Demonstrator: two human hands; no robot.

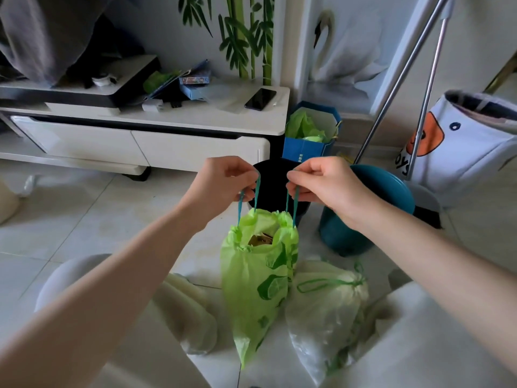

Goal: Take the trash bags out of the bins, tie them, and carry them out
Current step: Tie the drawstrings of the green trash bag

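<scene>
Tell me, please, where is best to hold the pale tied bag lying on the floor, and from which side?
Probably the drawstring loop on the pale bag: it lies on top by the gathered neck, so come from above.

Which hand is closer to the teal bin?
Right. The right hand hangs beside the teal bin, just left of its rim; the left hand is farther left, past the black bin.

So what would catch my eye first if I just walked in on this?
Most likely the bright green plastic trash bag hanging in the middle, its mouth half gathered, with the left hand and right hand each pinching a teal drawstring loop above it. Behind it stands a black bin, with a teal round bin to its right. A second, paler green bag lies tied on the white tiled floor.
</scene>
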